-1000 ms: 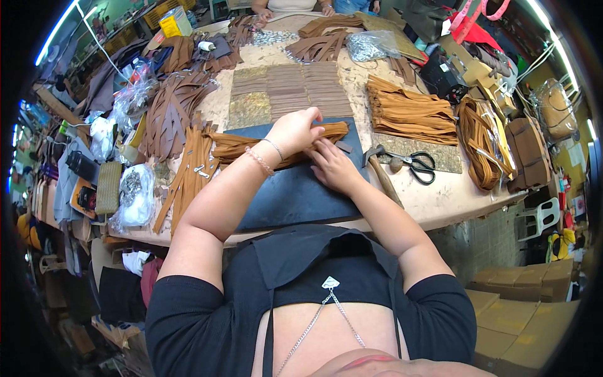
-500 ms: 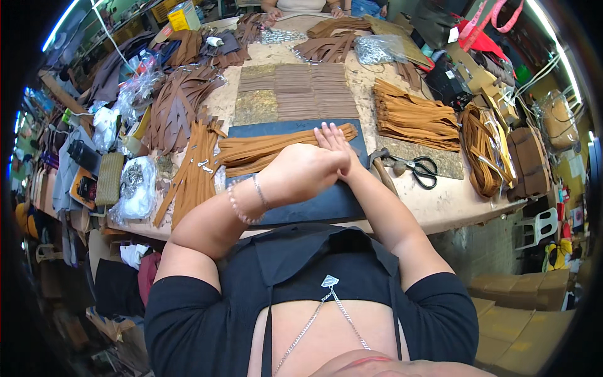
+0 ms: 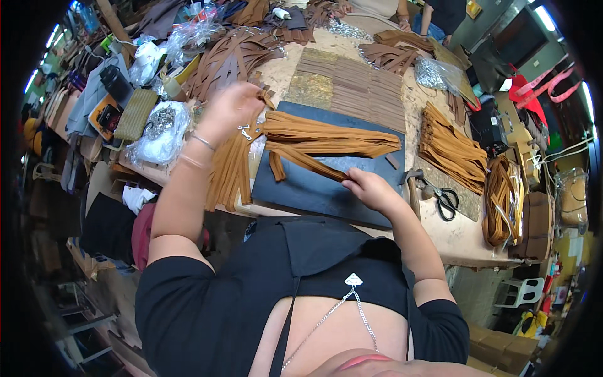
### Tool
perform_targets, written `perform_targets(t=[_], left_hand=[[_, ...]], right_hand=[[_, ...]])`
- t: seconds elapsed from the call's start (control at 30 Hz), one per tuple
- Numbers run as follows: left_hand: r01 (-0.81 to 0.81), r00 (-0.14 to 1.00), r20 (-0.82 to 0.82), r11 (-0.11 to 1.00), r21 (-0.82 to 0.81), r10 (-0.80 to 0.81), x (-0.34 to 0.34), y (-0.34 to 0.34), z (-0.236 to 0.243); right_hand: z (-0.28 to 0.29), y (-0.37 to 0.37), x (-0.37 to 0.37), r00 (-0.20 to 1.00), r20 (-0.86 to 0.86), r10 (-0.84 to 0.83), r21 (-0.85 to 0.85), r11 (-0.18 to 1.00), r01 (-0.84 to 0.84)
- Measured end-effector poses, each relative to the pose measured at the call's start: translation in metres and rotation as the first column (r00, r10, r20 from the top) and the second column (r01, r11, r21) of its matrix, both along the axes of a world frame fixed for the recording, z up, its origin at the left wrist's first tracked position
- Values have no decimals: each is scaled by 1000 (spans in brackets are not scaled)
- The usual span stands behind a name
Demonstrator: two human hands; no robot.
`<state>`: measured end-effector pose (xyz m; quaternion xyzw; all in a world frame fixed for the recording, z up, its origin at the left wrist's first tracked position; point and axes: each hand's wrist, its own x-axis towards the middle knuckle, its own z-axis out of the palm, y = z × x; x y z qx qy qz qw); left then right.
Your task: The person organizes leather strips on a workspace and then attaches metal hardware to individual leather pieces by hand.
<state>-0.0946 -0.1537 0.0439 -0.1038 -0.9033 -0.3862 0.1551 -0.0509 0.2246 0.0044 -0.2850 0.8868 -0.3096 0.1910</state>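
Several tan suede strips (image 3: 326, 135) lie fanned across a dark cutting mat (image 3: 326, 188), between the person's two hands. Left hand (image 3: 229, 107) is raised and closed around the gathered ends of the strips, where small metal clips (image 3: 244, 131) show just below its fingers; more strips hang down from it over the table edge. Right hand (image 3: 370, 188) rests on the mat with its fingers pinched on the far tip of one loose strip (image 3: 304, 162) that curls back toward the bundle. The strips look light, limp and a little grippy, likely to flop and tangle rather than slip, so the bunched end by the left hand seems the surest place to hold them, with a fingertip pinch at a single tip for separating one. Just right of the right hand lie a hammer (image 3: 411, 185) and black-handled scissors (image 3: 447, 202), with a further stack of strips (image 3: 449, 147) beyond.
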Motion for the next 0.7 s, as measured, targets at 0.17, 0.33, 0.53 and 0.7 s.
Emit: perform_targets(t=[0.17,0.33,0.53,0.7], left_hand=[[-999,-18,-416,0,44,909,35,-255,-38],[-999,27,571,0,46,820,60,-345,-81],[-880,225,-281,318,354,933,17,-264,-38],[-471,665,-448,801,369,598,35,-137,44]], right_hand=[[-49,29,16,917,-390,-78,141,979,144],[-58,19,23,789,-600,-133,41,980,197],[-61,24,23,793,-594,-135,81,971,226],[-35,26,16,924,-313,-220,31,970,242]])
